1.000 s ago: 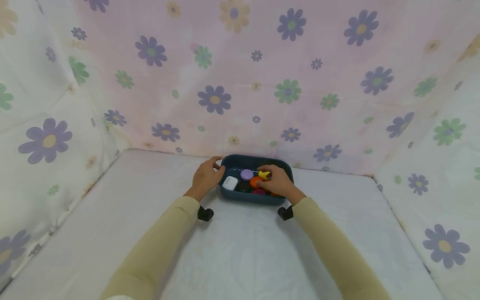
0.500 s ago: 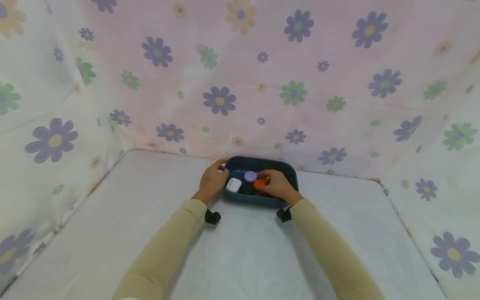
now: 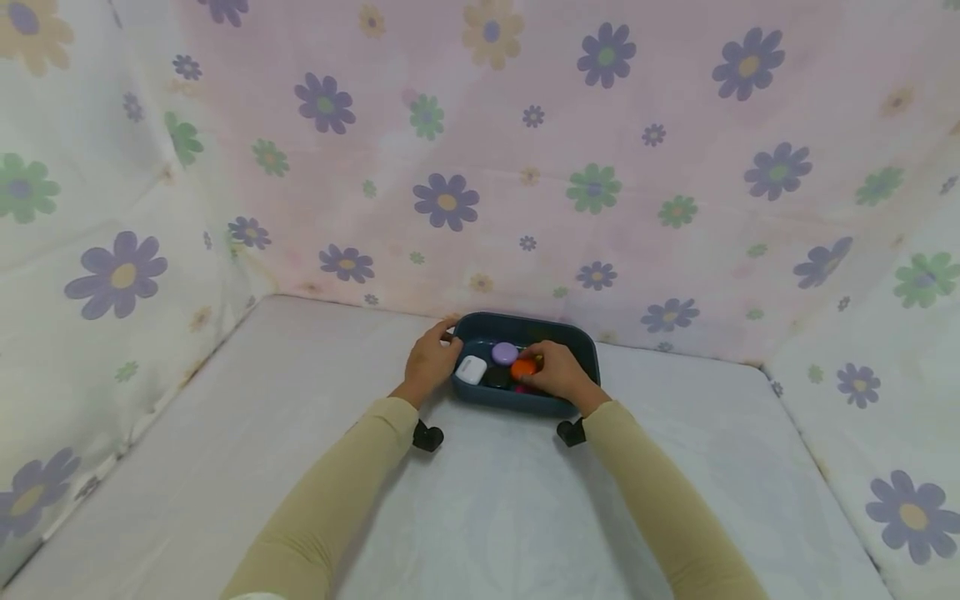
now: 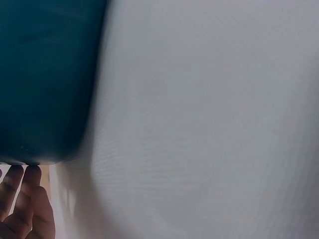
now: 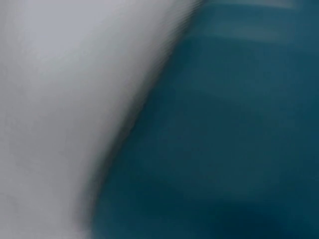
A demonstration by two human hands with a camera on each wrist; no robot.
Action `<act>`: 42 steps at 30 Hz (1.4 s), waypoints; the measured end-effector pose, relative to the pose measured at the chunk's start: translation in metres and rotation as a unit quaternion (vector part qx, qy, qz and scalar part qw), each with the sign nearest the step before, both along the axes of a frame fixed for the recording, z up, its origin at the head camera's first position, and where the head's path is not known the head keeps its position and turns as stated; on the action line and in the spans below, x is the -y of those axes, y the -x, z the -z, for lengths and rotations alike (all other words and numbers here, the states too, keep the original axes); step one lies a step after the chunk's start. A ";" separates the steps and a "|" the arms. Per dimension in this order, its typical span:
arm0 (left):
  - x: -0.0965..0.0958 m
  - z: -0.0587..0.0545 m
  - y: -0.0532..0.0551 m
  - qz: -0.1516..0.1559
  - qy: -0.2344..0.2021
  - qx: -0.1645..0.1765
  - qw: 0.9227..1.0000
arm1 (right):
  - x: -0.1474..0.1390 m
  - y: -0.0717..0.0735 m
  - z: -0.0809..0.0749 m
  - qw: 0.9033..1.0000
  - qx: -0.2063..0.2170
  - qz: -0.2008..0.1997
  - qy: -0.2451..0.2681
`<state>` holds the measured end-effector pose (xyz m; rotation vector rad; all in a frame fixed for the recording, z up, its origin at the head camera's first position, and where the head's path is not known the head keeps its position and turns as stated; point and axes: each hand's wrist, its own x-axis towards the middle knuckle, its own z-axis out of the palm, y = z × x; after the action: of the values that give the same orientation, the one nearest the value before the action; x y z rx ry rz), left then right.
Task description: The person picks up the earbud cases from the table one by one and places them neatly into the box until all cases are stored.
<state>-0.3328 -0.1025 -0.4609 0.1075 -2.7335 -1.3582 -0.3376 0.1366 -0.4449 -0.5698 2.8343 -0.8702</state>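
Note:
A dark teal tray [image 3: 517, 405] stands against the back wall. My left hand [image 3: 429, 362] grips its left end, the thumb at the rim; in the left wrist view, fingertips [image 4: 33, 170] touch the outer wall. My right hand [image 3: 558, 371] reaches in over the right side. Its thumb and forefinger flank a round orange piece [image 3: 524, 368] and seem to pinch it. A bit of a yellow piece shows behind the fingers. Left of this lie a lilac disc [image 3: 505, 353], a white rounded case [image 3: 471, 370] and a black piece [image 3: 497, 377]. A magenta piece is mostly hidden.
A white cloth [image 3: 487, 500] covers the table, and flowered cloth walls [image 3: 465, 275] rise at the back and both sides. Black mounts [image 3: 428, 437] show at both wrists. The right wrist view holds only cloth and blurred tray wall [image 5: 214, 139].
The right thumb and forefinger have drawn closer together at the orange piece, and the hand now covers most of the yellow one. The left fingers have come nearer to the tray. The head view has shifted slightly.

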 end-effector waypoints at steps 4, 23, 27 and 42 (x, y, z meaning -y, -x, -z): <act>-0.002 0.001 -0.002 -0.001 -0.006 0.004 1.000 | -0.002 -0.003 -0.001 1.000 0.003 0.008 0.012; -0.002 0.000 -0.003 0.000 -0.006 0.008 1.000 | 0.004 -0.031 -0.024 0.996 -0.029 0.026 0.082; -0.002 0.000 -0.004 -0.002 -0.008 0.009 1.000 | 0.008 -0.041 -0.028 0.993 -0.053 0.017 0.103; 0.000 -0.003 -0.005 0.001 -0.011 0.011 1.000 | 0.025 -0.083 -0.031 0.988 -0.090 -0.040 0.122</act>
<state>-0.3281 -0.1024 -0.4580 0.1220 -2.7385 -1.3959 -0.2546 0.1112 -0.4144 -0.8251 2.8563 -1.2193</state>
